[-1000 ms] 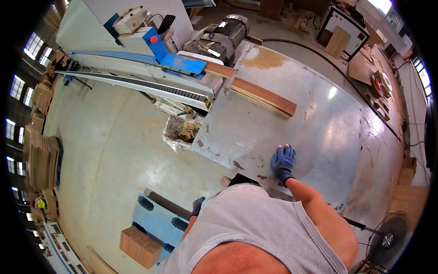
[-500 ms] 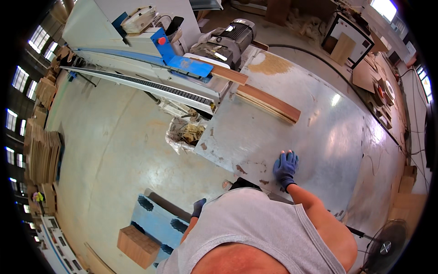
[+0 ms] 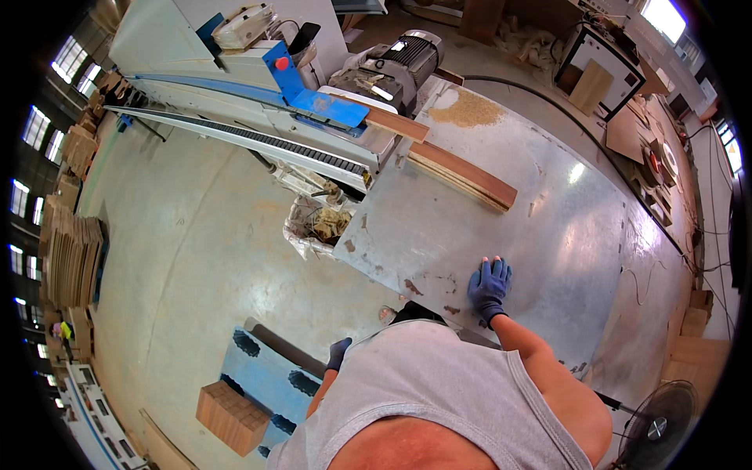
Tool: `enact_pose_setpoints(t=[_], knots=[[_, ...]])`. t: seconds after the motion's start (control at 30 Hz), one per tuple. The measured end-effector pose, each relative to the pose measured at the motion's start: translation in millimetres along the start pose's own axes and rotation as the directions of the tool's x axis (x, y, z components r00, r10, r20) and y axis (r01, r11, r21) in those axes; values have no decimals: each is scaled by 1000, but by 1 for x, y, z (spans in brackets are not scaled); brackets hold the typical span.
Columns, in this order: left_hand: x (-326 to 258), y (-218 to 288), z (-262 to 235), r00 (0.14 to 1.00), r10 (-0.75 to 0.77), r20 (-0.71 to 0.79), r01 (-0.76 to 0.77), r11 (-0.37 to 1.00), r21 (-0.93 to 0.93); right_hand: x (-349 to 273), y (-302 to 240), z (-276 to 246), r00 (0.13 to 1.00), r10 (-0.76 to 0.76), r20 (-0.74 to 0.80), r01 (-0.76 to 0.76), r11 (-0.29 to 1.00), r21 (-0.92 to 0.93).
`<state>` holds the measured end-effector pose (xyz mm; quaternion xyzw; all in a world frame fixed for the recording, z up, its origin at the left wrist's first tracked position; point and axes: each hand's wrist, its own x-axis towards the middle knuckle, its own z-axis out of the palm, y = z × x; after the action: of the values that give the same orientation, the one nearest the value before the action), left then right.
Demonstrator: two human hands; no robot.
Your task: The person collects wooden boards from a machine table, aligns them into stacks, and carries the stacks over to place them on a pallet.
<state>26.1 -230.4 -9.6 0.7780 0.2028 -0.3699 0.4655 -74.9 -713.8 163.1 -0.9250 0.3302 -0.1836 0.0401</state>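
My right hand [image 3: 490,288], in a blue glove with bare fingertips, lies flat on the metal table [image 3: 548,258], its fingers stretched forward and holding nothing. Ahead of it on the table rests a short stack of reddish-brown wooden strips [image 3: 464,178]. Another strip [image 3: 398,124] sticks out from under the blue guard [image 3: 333,108] of the machine, its near end by the stack. My left hand [image 3: 338,354], also gloved in blue, hangs low at my left side; its fingers are too small and partly hidden to read, and I see nothing in it.
Behind me on the left, a blue pallet [image 3: 286,368] bears a block of stacked wooden strips [image 3: 232,417]. A scrap-filled bin [image 3: 323,225] stands by the table's left edge. A motor [image 3: 403,66], sawdust [image 3: 468,110], a hose [image 3: 548,92] and a fan [image 3: 656,427] surround the table.
The view has shifted very slightly, with the pallet a little further left in it. Both hands stay where they were, and the strips show no clear movement.
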Motion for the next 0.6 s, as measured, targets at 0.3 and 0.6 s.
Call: enact_pose_setpoints(t=[0.3,0.6], knots=[[-8,1,1,996,90,4,-90,995,-29,-1,2,5,999,-5,-33,5,1000,24],[-7,-5,0,990,138,-2,-138,990,31,-2,0,4,999,-10,-51,12,1000,27]])
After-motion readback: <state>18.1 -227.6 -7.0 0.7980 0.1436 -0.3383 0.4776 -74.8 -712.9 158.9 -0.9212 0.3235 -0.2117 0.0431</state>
